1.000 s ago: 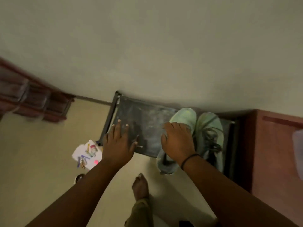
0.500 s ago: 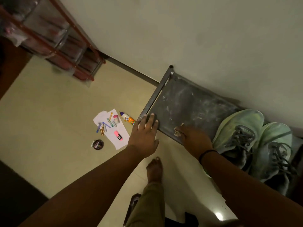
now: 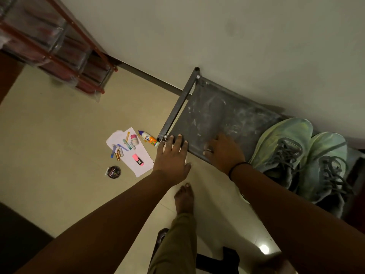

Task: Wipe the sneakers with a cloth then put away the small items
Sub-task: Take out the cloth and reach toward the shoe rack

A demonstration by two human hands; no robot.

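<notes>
On the rack (image 3: 207, 115), left of the sneakers (image 3: 300, 155), both hands press flat, left hand (image 3: 171, 155) and right hand (image 3: 223, 153) grasping nothing; leaning harder risks tipping it onto the glue (image 3: 148, 137).

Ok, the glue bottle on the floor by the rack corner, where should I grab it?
Pinch the glue bottle across its white middle, coming from above. It lies flat, blue cap pointing away from the rack, orange end near the rack's corner post.

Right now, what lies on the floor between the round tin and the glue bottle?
In the head view, a white paper lies between the tin and the glue bottle, with a pink highlighter on it.
</notes>
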